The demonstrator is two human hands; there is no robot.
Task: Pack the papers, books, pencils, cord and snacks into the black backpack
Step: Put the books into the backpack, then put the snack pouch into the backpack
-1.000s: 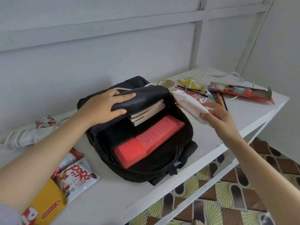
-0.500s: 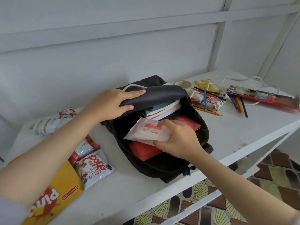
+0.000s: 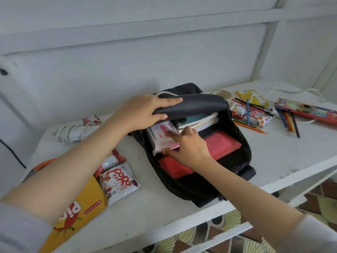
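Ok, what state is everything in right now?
black backpack: unzipped, main compartment open
left hand: grips its raised flap
right hand: holds pink-white packet
pink-white packet: partly inside backpack
books: stacked inside
pencils: loose on shelf
white cord: bundled, unpacked

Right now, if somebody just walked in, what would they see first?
The open black backpack in the middle of the white shelf, with bright red papers inside. The left hand holds its flap up while the right hand tucks a pink-and-white packet in beside the books. Next come the yellow snack box at the near left and the coloured pencils scattered at the far right.
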